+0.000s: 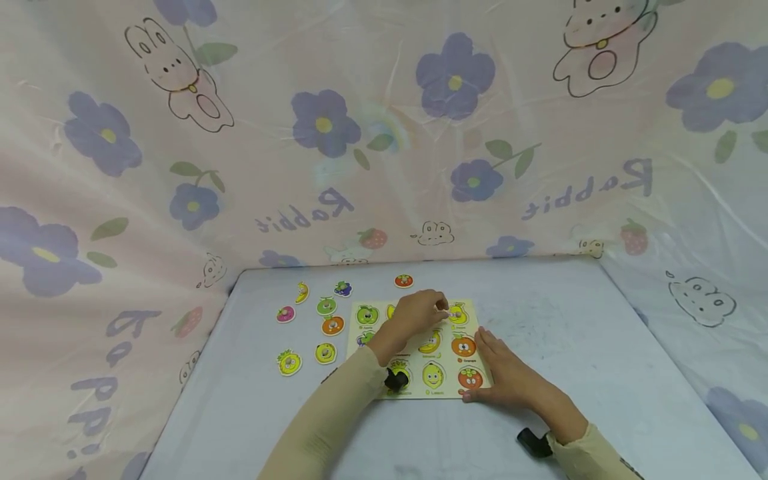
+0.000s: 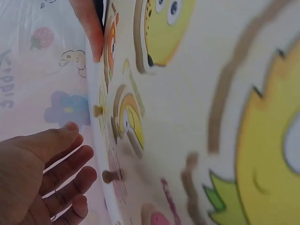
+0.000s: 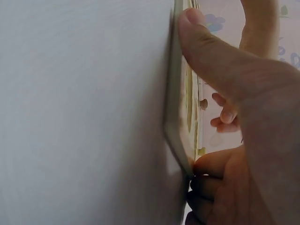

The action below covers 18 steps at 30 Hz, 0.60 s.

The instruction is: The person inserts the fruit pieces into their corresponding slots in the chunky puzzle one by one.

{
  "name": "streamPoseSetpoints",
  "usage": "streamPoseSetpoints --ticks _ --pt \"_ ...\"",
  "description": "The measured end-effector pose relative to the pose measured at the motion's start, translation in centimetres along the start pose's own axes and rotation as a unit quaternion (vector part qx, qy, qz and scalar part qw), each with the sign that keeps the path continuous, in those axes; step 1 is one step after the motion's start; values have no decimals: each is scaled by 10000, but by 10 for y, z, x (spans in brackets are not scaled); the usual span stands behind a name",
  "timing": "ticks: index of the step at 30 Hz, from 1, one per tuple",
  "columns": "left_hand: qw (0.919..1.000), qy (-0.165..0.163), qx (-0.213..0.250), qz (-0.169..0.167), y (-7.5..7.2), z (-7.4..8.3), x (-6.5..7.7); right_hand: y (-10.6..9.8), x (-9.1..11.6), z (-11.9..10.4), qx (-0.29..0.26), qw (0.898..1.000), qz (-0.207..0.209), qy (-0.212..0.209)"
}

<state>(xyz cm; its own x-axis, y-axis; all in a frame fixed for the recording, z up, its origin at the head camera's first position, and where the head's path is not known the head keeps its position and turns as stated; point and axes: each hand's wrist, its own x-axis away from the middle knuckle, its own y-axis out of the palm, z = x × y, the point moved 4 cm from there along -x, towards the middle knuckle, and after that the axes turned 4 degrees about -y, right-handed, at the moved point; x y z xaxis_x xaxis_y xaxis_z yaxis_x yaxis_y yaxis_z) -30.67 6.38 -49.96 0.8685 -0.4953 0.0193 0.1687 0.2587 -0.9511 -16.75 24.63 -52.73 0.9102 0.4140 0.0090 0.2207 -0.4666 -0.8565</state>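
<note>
A pale yellow fruit puzzle board (image 1: 420, 393) lies on the table, its recesses printed with fruit faces. My left hand (image 1: 417, 315) is over its far part, beside the yellow pear piece (image 1: 459, 314) in the far right recess. In the left wrist view the left fingers (image 2: 70, 161) are spread and loosely bent, with nothing between them. Two wooden knobs (image 2: 108, 176) stand up from the board near those fingertips. My right hand (image 1: 510, 373) holds the board's near right corner, thumb (image 3: 206, 40) at the near edge and fingers along the right side.
Left of the board lie several loose knobbed pieces: a banana (image 1: 302, 293), grapes (image 1: 343, 289), a green fruit (image 1: 327, 306), an orange (image 1: 333, 325), a pink-purple fruit (image 1: 285, 314), a lemon (image 1: 326, 353) and a pineapple (image 1: 290, 363). A tomato piece (image 1: 404, 281) lies behind the board. Patterned curtains (image 1: 384, 133) surround the table.
</note>
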Motion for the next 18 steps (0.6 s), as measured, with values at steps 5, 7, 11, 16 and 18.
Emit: streamPoseSetpoints --ticks 5,7,11,16,18 --pt "9997 -59 143 202 -7 -17 9 0 -1 -1 13 10000 -34 48" --pt "9993 -124 236 246 -10 -24 13 1 -1 -1 34 10000 -46 64" --pt "9984 -208 368 366 -18 -39 19 3 -2 0 37 10000 -43 73" --pt "9972 -197 469 539 -28 -58 24 3 -2 1 53 10000 -38 68" --pt "9966 -233 547 571 -31 -65 26 3 -2 1 62 10000 -32 69"
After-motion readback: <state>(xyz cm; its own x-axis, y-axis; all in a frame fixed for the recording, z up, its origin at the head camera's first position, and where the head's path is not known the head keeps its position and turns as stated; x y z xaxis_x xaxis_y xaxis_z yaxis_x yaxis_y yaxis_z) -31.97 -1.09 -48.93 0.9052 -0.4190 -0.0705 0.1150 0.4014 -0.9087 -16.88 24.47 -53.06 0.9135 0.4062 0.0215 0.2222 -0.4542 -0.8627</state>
